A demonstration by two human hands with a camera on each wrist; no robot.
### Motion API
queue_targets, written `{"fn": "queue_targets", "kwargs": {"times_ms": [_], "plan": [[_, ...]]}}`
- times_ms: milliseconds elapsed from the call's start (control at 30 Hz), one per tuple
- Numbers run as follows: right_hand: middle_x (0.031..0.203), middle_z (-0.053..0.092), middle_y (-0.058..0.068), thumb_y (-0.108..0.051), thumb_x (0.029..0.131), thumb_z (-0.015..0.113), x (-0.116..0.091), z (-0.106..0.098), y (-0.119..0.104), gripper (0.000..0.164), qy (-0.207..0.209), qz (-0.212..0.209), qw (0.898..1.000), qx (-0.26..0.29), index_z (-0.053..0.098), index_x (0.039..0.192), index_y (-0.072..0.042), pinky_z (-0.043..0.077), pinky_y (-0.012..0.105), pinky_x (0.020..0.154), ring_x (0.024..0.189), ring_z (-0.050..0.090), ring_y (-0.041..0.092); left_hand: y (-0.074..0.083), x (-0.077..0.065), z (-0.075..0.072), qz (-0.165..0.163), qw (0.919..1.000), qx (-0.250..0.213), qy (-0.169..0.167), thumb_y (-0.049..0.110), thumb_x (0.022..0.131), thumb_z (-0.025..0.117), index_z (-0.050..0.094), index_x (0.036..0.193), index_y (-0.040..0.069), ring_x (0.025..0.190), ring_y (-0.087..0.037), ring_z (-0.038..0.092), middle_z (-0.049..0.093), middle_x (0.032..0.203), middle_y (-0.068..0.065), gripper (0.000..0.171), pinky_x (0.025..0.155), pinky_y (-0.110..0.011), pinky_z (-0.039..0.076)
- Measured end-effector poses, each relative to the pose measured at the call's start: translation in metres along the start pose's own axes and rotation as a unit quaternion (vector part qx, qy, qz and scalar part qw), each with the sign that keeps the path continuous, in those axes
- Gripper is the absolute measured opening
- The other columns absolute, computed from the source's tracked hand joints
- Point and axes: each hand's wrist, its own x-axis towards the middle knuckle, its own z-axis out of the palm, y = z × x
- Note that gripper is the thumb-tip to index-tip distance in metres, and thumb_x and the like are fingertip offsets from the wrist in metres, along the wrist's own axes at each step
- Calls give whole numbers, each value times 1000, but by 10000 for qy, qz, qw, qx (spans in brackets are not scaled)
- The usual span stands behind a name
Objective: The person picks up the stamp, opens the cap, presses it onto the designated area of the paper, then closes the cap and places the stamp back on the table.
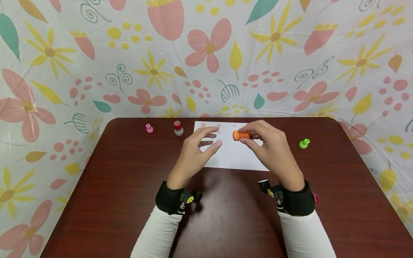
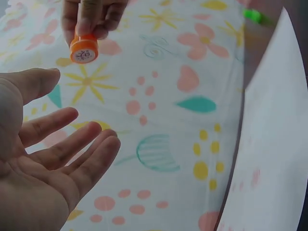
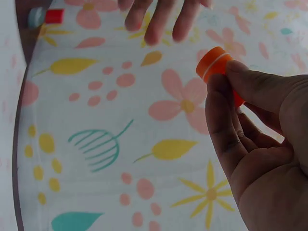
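Note:
An orange stamp [image 1: 241, 135] is pinched between the thumb and fingers of my right hand [image 1: 272, 147], above the white paper [image 1: 230, 156]. In the left wrist view the stamp's patterned face [image 2: 83, 56] shows, tilted toward the camera. My left hand [image 1: 194, 153] hovers over the paper's left side, its fingers spread and apart from the stamp, holding nothing. Small reddish prints [image 1: 203, 125] mark the upper left of the sheet, with a fainter one near its top middle. My left hand partly hides the paper.
Left of the paper stand a red-and-grey stamp [image 1: 178, 128] and a small pink stamp [image 1: 149, 128]. To the right lies a green stamp [image 1: 304, 143]. The dark brown table [image 1: 129, 186] ends at a floral cloth [image 1: 206, 71] behind it.

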Motion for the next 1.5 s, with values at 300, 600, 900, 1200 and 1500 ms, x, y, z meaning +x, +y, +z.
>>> {"fn": "queue_targets", "kwargs": {"times_ms": [300,600,900,1200,1500], "plan": [[100,73,2,4,77,87,-2,9,-21,32,71,-443,9974,561,76,104,-9,52,9,81,87,64,11,15,0,7,-179,9822,-1847,-292,0,96,71,64,134,0,113,-30,68,66,133,-15,39,92,-34,61],[102,72,2,2,79,87,-3,17,-24,28,-20,-566,9963,647,74,103,-8,53,13,82,88,66,11,17,-1,15,-25,9731,-2303,34,-5,91,74,70,122,-7,102,-19,72,71,118,-24,31,88,-34,62],[103,72,2,-1,81,86,-3,18,-24,26,-62,-499,9968,616,75,103,-8,53,13,81,89,67,11,16,-1,15,-215,9681,-2479,308,-9,88,76,72,116,-8,103,-19,72,72,113,-24,29,89,-31,62],[101,73,1,4,80,85,-3,19,-22,27,-108,-498,9944,924,76,102,-10,55,15,80,90,67,10,11,-1,10,-98,9768,-2123,275,-5,86,79,77,110,-7,106,-22,68,75,107,-16,25,89,-34,61],[102,74,0,4,79,85,-4,20,-22,28,-60,-395,9948,934,77,102,-11,55,15,80,89,67,9,12,-1,9,-78,9748,-2207,319,-7,85,79,76,109,-9,103,-20,69,74,105,-23,24,87,-31,61]]}}
